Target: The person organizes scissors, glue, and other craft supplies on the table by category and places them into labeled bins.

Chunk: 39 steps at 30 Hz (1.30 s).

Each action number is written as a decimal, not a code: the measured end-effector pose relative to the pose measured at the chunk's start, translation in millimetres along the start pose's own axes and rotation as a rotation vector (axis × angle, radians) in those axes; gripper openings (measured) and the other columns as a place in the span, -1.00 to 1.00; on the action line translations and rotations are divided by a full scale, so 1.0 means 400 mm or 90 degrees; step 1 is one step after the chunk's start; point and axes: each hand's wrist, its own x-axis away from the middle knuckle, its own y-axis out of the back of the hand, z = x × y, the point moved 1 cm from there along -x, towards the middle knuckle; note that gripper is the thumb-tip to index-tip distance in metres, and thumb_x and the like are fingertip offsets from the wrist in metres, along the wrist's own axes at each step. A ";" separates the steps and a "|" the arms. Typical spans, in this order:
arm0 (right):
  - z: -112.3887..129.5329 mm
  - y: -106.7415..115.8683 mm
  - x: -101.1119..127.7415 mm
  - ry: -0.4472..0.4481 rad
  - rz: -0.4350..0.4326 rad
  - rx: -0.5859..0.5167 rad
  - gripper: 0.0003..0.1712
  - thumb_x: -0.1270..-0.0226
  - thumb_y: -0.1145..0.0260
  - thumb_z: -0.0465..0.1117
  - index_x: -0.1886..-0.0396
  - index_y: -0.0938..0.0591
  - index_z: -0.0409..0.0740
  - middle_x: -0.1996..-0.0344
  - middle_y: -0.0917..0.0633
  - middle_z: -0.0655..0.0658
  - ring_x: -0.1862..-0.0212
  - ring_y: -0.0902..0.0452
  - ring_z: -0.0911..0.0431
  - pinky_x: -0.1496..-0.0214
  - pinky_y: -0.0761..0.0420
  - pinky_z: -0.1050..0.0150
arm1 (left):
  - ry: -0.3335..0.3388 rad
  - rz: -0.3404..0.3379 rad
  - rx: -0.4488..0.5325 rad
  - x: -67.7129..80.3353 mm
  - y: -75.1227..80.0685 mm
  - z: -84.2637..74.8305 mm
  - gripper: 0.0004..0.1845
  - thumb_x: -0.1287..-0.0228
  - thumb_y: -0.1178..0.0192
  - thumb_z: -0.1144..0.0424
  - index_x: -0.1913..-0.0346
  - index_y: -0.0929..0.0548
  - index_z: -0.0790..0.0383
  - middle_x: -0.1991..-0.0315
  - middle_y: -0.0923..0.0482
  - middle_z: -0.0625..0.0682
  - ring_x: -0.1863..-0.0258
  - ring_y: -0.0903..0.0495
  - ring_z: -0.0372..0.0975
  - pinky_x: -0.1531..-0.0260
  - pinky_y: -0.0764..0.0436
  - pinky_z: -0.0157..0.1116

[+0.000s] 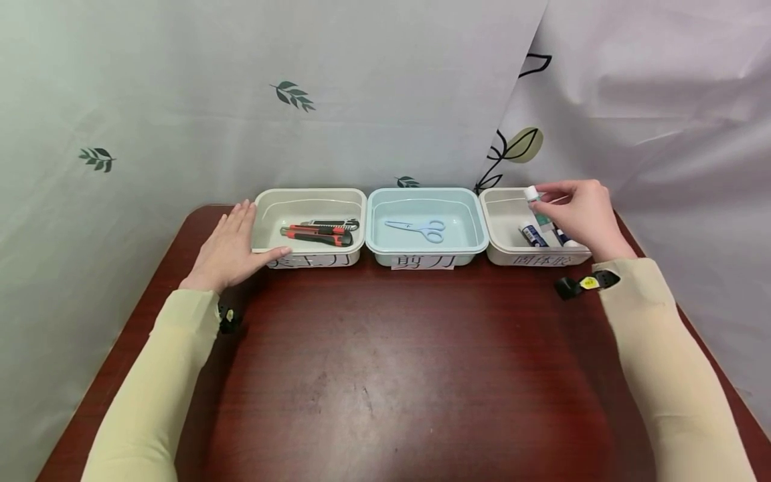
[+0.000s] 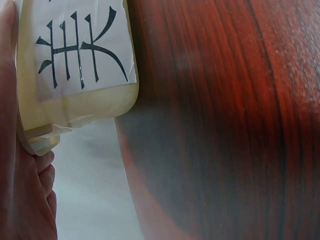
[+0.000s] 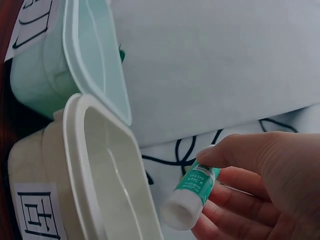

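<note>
My right hand (image 1: pixel 578 211) pinches a green glue stick (image 1: pixel 543 219) with a white end above the right cream bin (image 1: pixel 496 249). In the right wrist view the thumb and fingers hold the glue stick (image 3: pixel 197 183) beside that bin's rim. More glue sticks (image 1: pixel 533 235) lie inside the bin, partly hidden by the hand. My left hand (image 1: pixel 225 251) rests on the corner of the left cream bin (image 1: pixel 264 201), fingers straight along its side and thumb on the front rim. Red-and-black utility knives (image 1: pixel 319 235) lie in that bin.
Between the cream bins stands a light blue bin (image 1: pixel 375 244) with blue scissors (image 1: pixel 421 229) in it. Paper labels with Chinese characters (image 1: pixel 423 262) are on the bin fronts. The bins stand at the back of a dark red table (image 1: pixel 397 368), before a pale curtain (image 1: pixel 373 87).
</note>
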 end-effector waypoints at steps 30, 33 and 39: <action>-0.085 -0.101 -0.051 0.002 0.068 0.026 -0.63 -0.25 -0.51 -0.21 0.01 -0.77 -0.34 0.32 -0.79 -0.28 0.45 -0.55 0.37 0.43 -0.44 0.51 | -0.002 0.000 -0.002 0.000 0.003 -0.002 0.28 -0.26 -0.09 -0.50 -0.60 0.18 0.44 -0.60 0.22 0.36 -0.59 0.24 0.13 -0.54 0.32 -0.05; -0.087 -0.104 -0.048 0.000 0.071 0.028 -0.62 -0.23 -0.52 -0.20 0.01 -0.77 -0.33 0.33 -0.79 -0.26 0.45 -0.56 0.34 0.43 -0.44 0.50 | -0.003 0.000 -0.001 0.000 0.002 -0.001 0.28 -0.26 -0.09 -0.50 -0.60 0.18 0.43 -0.61 0.22 0.36 -0.59 0.24 0.12 -0.54 0.32 -0.05; -0.092 -0.110 -0.045 -0.006 0.078 0.034 -0.60 -0.24 -0.53 -0.17 -0.01 -0.77 -0.31 0.31 -0.79 -0.26 0.44 -0.58 0.30 0.45 -0.45 0.48 | -0.002 -0.001 0.001 0.000 0.001 0.000 0.28 -0.25 -0.09 -0.50 -0.61 0.19 0.43 -0.61 0.22 0.36 -0.59 0.23 0.13 -0.54 0.32 -0.05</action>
